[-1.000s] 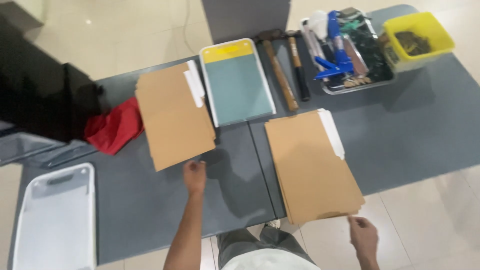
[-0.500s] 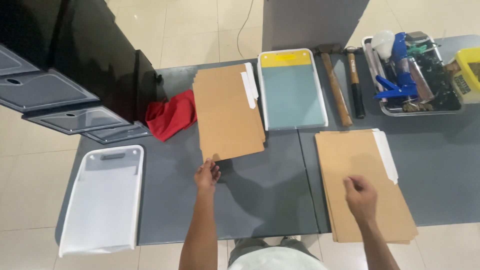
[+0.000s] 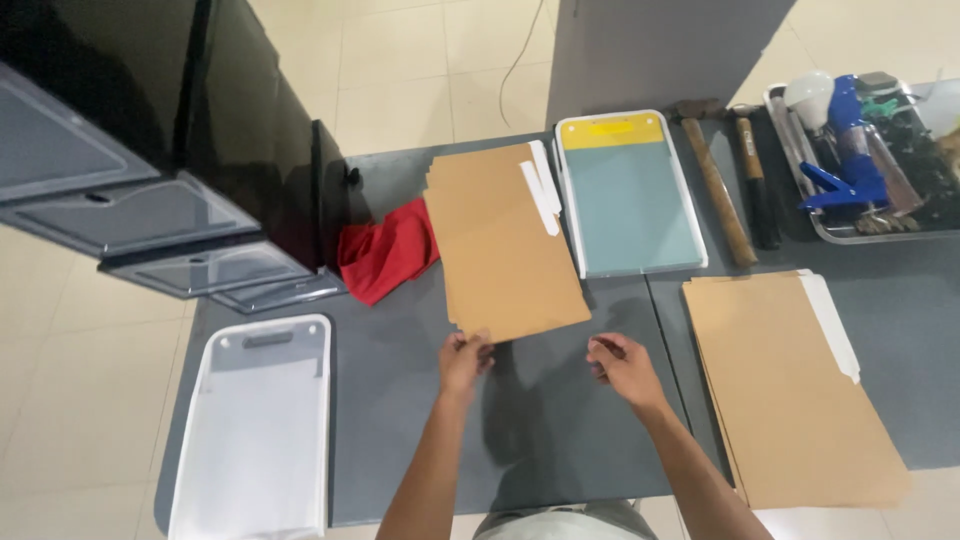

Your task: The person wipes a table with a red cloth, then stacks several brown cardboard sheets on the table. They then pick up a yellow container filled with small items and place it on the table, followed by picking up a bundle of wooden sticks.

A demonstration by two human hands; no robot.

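I read this as the grasping step: left hand point(image 3: 465, 358) pinches the brown folder stack point(image 3: 505, 240) at its 7 o'clock corner, table centre; right hand point(image 3: 622, 366), loosely curled and empty, needs to close in at 5 o'clock.

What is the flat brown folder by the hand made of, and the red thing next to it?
The flat brown folder looks like thin matte card: stiff, flat, sharp-edged. The left hand touches its corner. The crumpled red cloth seems soft fabric, folded and wrinkled.
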